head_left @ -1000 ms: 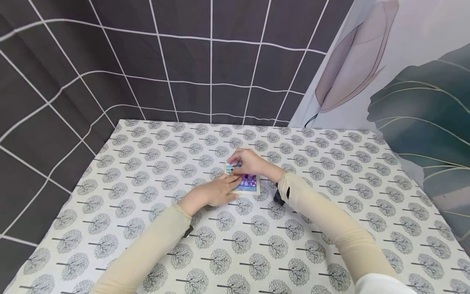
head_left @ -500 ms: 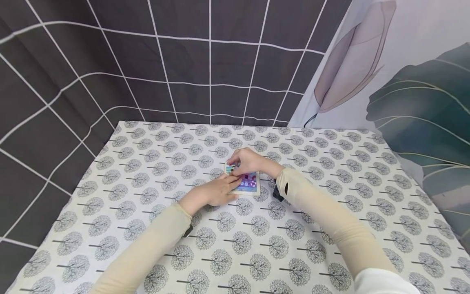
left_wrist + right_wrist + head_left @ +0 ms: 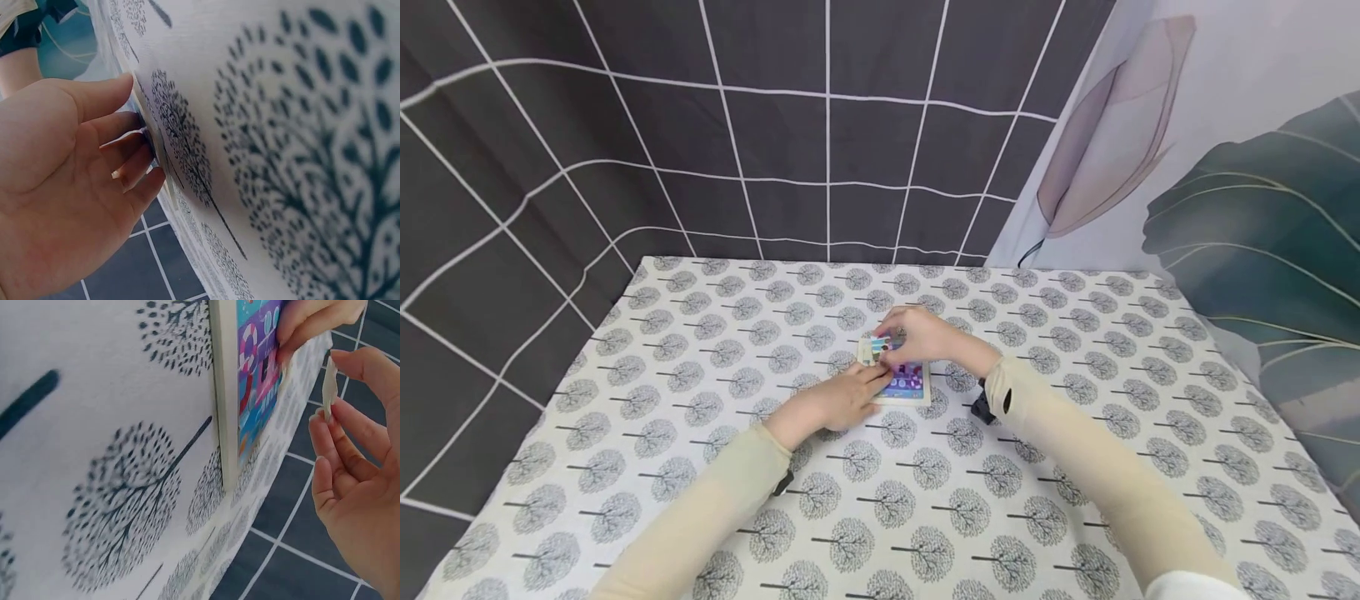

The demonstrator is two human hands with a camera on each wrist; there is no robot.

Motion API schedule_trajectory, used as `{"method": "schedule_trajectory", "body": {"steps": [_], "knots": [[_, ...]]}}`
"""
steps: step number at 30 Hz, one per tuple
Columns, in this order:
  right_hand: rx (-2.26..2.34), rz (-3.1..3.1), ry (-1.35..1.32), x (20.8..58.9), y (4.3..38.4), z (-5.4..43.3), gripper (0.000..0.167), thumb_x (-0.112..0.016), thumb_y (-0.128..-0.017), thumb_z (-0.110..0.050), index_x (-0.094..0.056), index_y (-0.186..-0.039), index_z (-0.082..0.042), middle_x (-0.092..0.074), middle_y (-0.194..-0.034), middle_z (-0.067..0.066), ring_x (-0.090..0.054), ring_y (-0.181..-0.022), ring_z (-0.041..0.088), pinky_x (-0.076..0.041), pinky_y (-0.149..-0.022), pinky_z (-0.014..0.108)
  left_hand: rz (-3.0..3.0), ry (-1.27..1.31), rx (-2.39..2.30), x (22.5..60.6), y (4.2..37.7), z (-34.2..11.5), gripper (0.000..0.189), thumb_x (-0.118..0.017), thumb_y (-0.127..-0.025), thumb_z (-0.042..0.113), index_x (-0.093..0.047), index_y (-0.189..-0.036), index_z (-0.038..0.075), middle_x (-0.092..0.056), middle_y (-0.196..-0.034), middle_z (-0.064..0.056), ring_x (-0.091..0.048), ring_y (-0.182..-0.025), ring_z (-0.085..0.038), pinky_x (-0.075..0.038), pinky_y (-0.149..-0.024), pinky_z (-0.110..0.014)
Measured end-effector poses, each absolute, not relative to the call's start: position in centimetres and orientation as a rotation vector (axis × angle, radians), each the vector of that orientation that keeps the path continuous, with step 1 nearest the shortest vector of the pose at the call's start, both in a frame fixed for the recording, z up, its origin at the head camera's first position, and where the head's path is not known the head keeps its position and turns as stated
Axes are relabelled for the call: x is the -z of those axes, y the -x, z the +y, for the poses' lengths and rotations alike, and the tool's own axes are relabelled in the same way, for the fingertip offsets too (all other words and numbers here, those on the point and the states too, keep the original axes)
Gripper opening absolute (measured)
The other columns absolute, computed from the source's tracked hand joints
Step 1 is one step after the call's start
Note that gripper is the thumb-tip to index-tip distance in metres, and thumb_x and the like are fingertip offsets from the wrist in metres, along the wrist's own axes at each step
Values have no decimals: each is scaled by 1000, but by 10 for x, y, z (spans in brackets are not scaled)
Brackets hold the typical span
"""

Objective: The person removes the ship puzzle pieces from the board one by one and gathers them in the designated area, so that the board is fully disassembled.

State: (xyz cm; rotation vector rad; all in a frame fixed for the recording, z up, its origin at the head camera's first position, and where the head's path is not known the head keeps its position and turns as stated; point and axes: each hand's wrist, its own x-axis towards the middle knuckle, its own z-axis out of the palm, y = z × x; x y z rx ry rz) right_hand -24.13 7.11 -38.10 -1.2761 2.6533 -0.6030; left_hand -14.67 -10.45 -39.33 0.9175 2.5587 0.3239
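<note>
A small flat board (image 3: 912, 392) with a bright purple, pink and blue printed picture and a pale rim lies on the cloth, mid-table. My left hand (image 3: 842, 396) rests on its left side, fingertips touching the printed face. In the left wrist view the fingers reach the board's edge, fairly straight. My right hand (image 3: 925, 337) pinches a thin, pale-edged puzzle piece (image 3: 329, 387) between thumb and fingers. That piece is held apart from the board, above its far left part; the head view shows blue and white print on it. My hands cover part of the board.
A white cloth (image 3: 895, 504) printed with grey trees covers the table. Behind it hangs a dark curtain (image 3: 775, 133) with a white grid. A pale curtain (image 3: 1247, 250) with leaf shapes hangs at the right. Dark wrist cameras sit under both wrists.
My right hand has drawn slightly up and to the right, lifting the puzzle piece off the board. My left hand stays on the board. The head view has tilted a little upward.
</note>
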Motion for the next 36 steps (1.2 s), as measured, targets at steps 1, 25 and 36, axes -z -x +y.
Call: {"method": "schedule_trajectory", "body": {"steps": [1, 25, 36], "knots": [[607, 2655, 1268, 381, 240, 74, 40, -73, -75, -26, -68, -108, -4, -67, -105, 7, -61, -92, 17, -51, -85, 33, 2554, -919, -325, 394, 146, -104, 58, -43, -98, 27, -22, -147, 3, -15, -155, -9, -17, -141, -27, -19, -116, -37], [710, 2735, 1098, 379, 228, 124, 43, -74, -76, -24, -66, -113, -4, -65, -109, 8, -61, -95, 22, -53, -81, 36, 2527, -845, -450, 395, 144, -104, 64, -42, -98, 38, -21, -148, 5, -13, -156, -7, -15, -142, -30, -19, -115, -46], [711, 2792, 1070, 387, 228, 140, 40, -75, -74, -20, -67, -109, -1, -65, -106, 11, -59, -90, 22, -52, -80, 36, 2522, -864, -460, 393, 144, -105, 62, -42, -98, 34, -20, -147, 3, -12, -156, -9, -14, -142, -30, -17, -116, -44]]}}
